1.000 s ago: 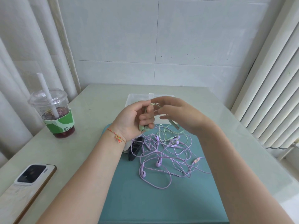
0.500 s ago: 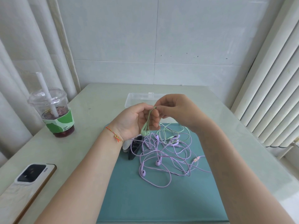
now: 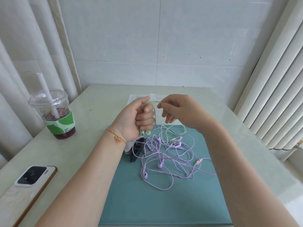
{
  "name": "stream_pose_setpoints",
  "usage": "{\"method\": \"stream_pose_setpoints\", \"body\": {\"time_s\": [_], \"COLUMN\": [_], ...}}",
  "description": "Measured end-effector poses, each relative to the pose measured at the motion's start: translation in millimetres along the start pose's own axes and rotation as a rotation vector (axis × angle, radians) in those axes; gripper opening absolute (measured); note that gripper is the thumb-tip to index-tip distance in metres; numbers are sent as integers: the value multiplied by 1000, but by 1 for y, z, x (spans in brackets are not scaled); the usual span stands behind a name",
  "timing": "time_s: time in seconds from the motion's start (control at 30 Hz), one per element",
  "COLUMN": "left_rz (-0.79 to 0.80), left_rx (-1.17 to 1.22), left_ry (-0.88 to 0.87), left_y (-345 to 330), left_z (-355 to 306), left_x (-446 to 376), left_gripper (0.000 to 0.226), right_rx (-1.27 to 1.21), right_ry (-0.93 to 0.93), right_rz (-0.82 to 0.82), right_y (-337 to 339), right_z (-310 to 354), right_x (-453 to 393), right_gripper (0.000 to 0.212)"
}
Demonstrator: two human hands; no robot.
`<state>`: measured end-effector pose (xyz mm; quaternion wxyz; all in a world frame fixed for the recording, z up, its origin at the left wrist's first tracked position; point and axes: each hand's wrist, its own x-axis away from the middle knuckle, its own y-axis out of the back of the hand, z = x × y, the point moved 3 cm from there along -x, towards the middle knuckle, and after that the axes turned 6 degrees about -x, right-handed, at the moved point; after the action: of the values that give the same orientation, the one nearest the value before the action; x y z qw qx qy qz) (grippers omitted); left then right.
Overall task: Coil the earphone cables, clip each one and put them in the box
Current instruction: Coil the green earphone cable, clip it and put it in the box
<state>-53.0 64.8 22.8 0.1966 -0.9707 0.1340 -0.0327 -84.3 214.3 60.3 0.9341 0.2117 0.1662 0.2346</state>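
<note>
Above the mat, left hand (image 3: 136,116) grips green cable (image 3: 155,117); right hand (image 3: 177,110) pinches it.

My pale green stone-topped table (image 3: 98,102) meets the tiled wall; on it lies a flat teal rectangular mat (image 3: 164,202) in front of me; a clear plastic box (image 3: 136,98) sits at the mat's far edge; to my left stands a clear plastic cup of dark red drink (image 3: 55,115) with a white straw; nearer, a phone in a white case (image 3: 27,185) lies face down.
</note>
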Motion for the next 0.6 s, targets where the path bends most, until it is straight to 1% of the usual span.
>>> {"method": "stream_pose_setpoints", "body": {"time_s": [0.13,0.23,0.3,0.37,0.47,0.6], "left_rz": [-21,11,3,-22,-50,-76], "left_rx": [135,261,331,327,319,274], "left_ry": [-87,-137,-185,-237,-267,-289], "left_y": [1,-3,-3,-3,-2,1], "left_z": [-3,-4,-5,-6,-6,-8], "left_x": [-1,-2,-4,-4,-2,-3], "left_gripper": [38,38,41,43,42,34], "right_rx": [8,-12,-49,-86,-83,-125], "right_ry": [-56,-72,-93,-117,-156,-218], "right_rz": [26,2,30,82,120,197], "right_y": [-4,-14,-24,-33,-38,-42], "right_z": [-4,-4,-5,-6,-8,-14], "right_x": [0,-1,-1,-1,-1,0], "right_gripper": [23,23,24,26,24,23]}}
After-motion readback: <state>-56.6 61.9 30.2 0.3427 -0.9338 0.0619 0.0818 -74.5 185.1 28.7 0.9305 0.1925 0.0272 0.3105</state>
